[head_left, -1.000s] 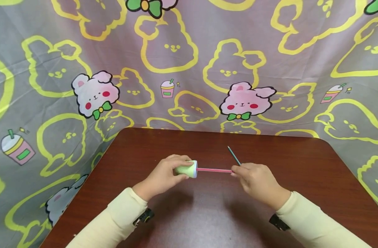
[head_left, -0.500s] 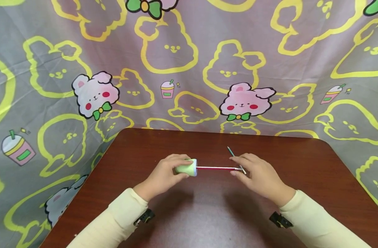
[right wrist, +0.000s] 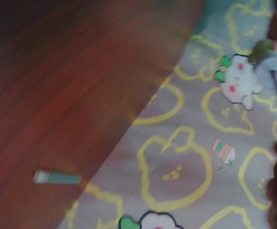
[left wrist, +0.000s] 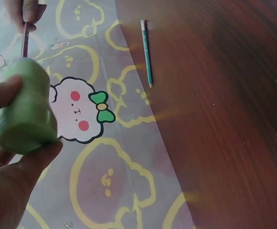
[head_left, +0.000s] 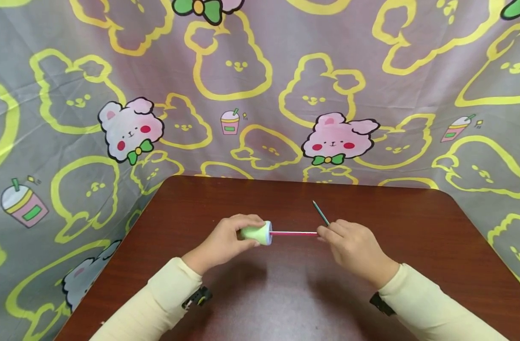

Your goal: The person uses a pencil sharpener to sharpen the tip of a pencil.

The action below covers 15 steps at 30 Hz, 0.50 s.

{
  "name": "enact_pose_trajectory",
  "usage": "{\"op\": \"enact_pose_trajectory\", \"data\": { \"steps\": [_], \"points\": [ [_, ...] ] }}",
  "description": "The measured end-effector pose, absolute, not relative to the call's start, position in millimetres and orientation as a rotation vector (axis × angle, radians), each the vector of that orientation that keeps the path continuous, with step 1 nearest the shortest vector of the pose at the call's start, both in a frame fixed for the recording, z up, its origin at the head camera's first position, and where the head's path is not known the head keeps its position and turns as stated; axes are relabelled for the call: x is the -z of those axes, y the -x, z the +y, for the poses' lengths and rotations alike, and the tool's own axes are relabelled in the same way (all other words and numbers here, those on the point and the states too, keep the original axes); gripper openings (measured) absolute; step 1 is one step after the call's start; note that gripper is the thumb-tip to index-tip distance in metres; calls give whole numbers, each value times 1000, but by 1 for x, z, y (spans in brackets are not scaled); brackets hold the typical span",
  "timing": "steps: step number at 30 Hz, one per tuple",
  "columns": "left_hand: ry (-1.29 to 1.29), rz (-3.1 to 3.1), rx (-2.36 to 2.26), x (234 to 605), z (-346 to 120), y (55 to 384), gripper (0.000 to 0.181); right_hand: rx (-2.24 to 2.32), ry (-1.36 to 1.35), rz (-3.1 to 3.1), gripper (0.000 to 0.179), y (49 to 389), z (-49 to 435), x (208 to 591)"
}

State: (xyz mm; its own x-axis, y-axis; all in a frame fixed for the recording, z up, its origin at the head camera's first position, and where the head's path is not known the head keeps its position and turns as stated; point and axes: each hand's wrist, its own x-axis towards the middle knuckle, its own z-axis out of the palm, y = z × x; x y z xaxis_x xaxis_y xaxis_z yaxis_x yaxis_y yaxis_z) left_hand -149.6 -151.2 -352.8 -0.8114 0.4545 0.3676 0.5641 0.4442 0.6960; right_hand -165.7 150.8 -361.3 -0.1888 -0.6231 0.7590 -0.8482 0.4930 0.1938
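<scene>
My left hand (head_left: 226, 244) grips a light green, waisted pencil sharpener (head_left: 255, 233) between thumb and fingers, its pale blue end facing right. A red-and-white striped pencil (head_left: 293, 233) runs level from the middle of that end, its tip hidden inside. At the pencil's other end, the thumb and fingers of my right hand (head_left: 353, 246) pinch it. In the left wrist view, the sharpener (left wrist: 26, 105) shows its rounded green base close up. A teal pencil (head_left: 321, 213) lies on the table behind my right hand, which covers its near end in the head view.
The brown wooden table (head_left: 281, 303) has rounded far corners. A grey curtain (head_left: 251, 57) with rabbit prints hangs behind it and along both sides. Black straps with small devices sit at both wrists, below the cream sleeves (head_left: 157, 300).
Half a second ago my right fingers were spread apart around the striped pencil's end; now they pinch it again, as they did a second ago. The left hand and sharpener have barely moved.
</scene>
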Motion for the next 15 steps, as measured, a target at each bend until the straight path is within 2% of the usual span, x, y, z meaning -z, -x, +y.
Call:
{"op": "enact_pose_trajectory", "data": {
  "steps": [2, 4, 8, 11, 15],
  "points": [
    [973, -2518, 1156, 354, -151, 150, 38, -534, -1258, -2214, 16, 164, 153, 356],
    [1045, -2456, 997, 355, -150, 151, 38, -919, -1258, -2597, 14, 164, 156, 348],
    [1121, -2345, 814, 356, -148, 151, 39, -1613, -950, -3020, 15, 169, 161, 338],
    [1113, -2327, 791, 356, -148, 152, 39, -1565, -936, -3056, 18, 172, 161, 337],
    [1051, -2371, 839, 356, -148, 153, 39, -1224, -912, -2973, 29, 169, 160, 342]
  ]
}}
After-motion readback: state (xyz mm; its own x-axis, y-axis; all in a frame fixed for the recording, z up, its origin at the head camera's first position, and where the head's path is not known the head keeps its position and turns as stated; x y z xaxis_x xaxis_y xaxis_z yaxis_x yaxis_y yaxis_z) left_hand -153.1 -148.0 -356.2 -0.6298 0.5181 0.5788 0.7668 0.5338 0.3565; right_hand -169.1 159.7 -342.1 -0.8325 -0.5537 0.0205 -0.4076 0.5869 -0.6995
